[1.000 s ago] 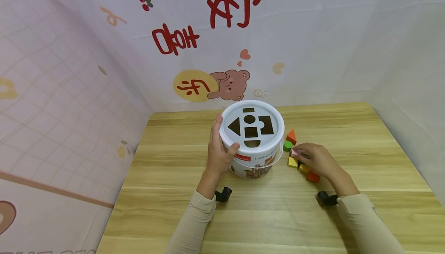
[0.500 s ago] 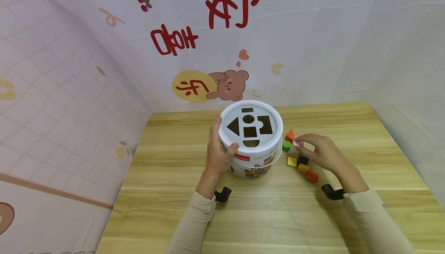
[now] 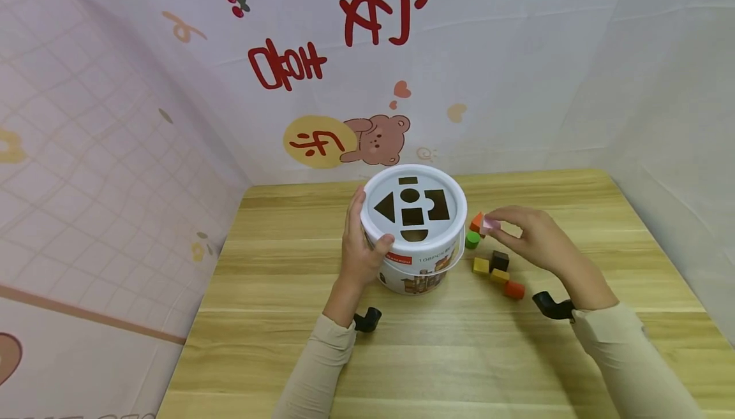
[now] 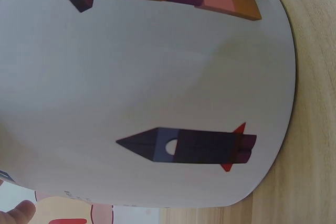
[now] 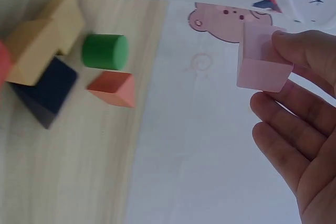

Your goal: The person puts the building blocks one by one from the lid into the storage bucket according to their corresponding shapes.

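One bucket (image 3: 423, 264), axis upright, lid (image 3: 398, 205) upward

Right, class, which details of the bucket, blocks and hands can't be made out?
- Bucket contents: head view, hidden by lid and inner shadow.
- Left hand: left wrist view, mostly cut off at edge.
- Red cylinder: right wrist view, cut off by left edge.
- Pink block: right wrist view, right hand covers part.

- Head view: soft, even light; faint shadow on the table (image 3: 453, 349) beside the right sleeve (image 3: 628, 349).
- Left wrist: dimmer, bucket (image 4: 152, 72) greyish.
- Right wrist: dark block (image 5: 47, 88) blurred.
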A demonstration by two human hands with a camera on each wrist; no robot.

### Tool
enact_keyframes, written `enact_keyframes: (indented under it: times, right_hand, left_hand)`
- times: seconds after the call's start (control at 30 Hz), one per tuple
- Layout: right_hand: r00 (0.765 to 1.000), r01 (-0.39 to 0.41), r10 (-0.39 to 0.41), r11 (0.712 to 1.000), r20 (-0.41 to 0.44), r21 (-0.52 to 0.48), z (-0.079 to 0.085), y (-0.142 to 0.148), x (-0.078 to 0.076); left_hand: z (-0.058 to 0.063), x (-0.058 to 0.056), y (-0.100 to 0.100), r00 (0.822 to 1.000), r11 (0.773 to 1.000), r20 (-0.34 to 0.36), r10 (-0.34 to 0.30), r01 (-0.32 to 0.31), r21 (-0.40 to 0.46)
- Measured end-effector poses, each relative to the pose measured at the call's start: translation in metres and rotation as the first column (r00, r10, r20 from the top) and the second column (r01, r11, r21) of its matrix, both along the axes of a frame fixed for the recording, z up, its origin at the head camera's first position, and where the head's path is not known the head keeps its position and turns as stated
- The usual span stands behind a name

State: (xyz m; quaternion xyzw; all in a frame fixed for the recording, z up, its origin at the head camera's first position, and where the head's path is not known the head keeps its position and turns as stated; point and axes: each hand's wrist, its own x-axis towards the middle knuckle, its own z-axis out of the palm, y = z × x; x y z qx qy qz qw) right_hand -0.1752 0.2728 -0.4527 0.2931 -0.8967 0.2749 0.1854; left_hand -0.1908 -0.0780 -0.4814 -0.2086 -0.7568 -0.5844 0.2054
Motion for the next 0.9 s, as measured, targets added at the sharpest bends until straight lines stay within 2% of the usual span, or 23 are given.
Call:
enact_keyframes:
  times: [0.33,0.5,0.7,0.9]
  right_hand:
    - [1.0,0.005,-0.004,1.0,-0.018,0.031,0.038,-0.007,-0.002]
    - [0.995,-0.058,0.059,0.998,-0.079,0.015,0.058,-0.016,-0.01]
    - [0.975,-0.157,0.153,0.988,-0.159,-0.01,0.078,-0.024,-0.019]
    - [0.978,-0.121,0.123,0.992,-0.168,0.025,0.094,-0.037,-0.021]
  left_hand:
    - [-0.001,0.0,0.0,1.0,1.0,-0.002,-0.005,0.005,-0.003]
    - [0.0,0.0,-0.001,1.0,1.0,0.002,0.003,-0.003,-0.001]
    - [-0.001,0.001,-0.001,1.0,1.0,0.007,-0.002,0.002,0.001]
    - [-0.002,0.0,-0.001,1.0,1.0,-0.001,-0.005,0.005,0.004]
